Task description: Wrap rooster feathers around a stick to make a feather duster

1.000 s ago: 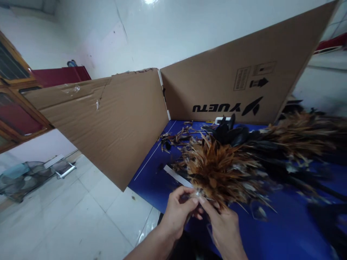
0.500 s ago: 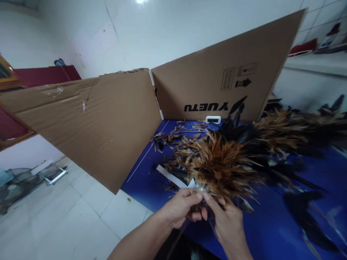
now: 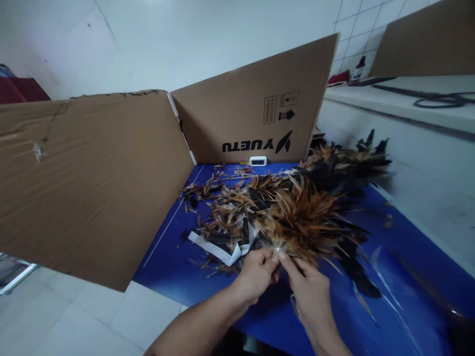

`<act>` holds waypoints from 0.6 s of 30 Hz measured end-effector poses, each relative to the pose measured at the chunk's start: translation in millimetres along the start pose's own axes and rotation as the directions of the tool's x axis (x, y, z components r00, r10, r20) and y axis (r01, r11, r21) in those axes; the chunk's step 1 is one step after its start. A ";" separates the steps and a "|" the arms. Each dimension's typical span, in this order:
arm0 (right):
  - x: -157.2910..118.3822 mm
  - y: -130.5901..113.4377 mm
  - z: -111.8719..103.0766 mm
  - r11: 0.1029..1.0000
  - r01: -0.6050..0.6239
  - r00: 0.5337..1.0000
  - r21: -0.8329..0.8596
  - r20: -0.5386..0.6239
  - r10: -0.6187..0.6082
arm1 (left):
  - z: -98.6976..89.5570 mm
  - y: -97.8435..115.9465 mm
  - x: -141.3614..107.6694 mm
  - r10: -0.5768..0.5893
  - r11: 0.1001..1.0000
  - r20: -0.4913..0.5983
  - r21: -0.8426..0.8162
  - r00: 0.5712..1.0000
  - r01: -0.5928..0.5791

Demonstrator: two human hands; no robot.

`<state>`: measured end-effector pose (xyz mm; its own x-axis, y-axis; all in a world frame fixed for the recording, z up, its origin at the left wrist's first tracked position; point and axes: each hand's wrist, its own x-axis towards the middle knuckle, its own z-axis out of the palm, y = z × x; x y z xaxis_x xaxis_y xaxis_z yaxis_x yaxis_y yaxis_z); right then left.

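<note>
The feather bundle fans out just beyond the fingertips, its pale base pinched by my left hand and right hand. I judge the step in hand to be gathering or securing that base; the next move calls for a firm, even pinch. A white strip lies left of the fingers, a black feather right, cardboard far beyond.

More white strip now exposed
</note>
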<state>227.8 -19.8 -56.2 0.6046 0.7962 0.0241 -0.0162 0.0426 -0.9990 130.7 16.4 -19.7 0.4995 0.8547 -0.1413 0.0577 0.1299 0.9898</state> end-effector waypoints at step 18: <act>1.0 -16.6 13.2 0.982 -0.165 0.985 0.087 0.057 0.160 | -11.2 -5.7 1.8 -0.121 0.876 0.186 -0.441 0.975 0.193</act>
<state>218.2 -11.7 -39.1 0.5477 0.8258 -0.1343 -0.1851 -0.0369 -0.9820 121.6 22.8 -25.8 0.6412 0.7238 -0.2549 -0.2344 0.5010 0.8331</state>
